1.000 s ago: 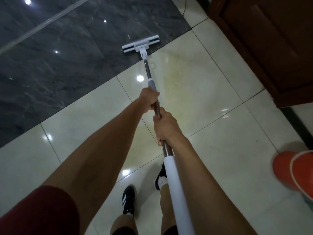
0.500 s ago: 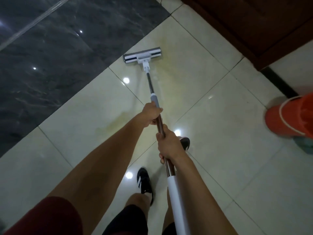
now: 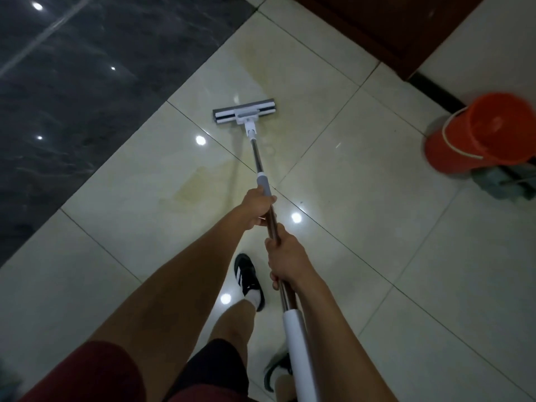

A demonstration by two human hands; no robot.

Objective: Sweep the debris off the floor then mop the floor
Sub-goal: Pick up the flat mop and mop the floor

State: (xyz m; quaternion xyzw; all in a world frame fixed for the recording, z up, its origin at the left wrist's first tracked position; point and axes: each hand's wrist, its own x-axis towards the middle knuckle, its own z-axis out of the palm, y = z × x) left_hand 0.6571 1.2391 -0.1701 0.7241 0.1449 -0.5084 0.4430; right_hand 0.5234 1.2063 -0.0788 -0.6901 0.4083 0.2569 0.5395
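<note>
A flat mop with a grey and white head rests on the cream floor tiles, its metal pole running back toward me. My left hand grips the pole just below its grey collar. Lower down, my right hand grips the pole above the white sleeve. A yellowish wet streak lies on the tiles to the left of the pole.
Dark marble flooring fills the upper left. A brown wooden door or cabinet stands at the top right. An orange bucket sits at the right beside a grey cloth. My feet in black shoes stand below the hands.
The mop head has been drawn back from the dark marble edge onto the cream tiles, toward me. The view shifted so the orange bucket now shows more fully. Both hands keep their grip.
</note>
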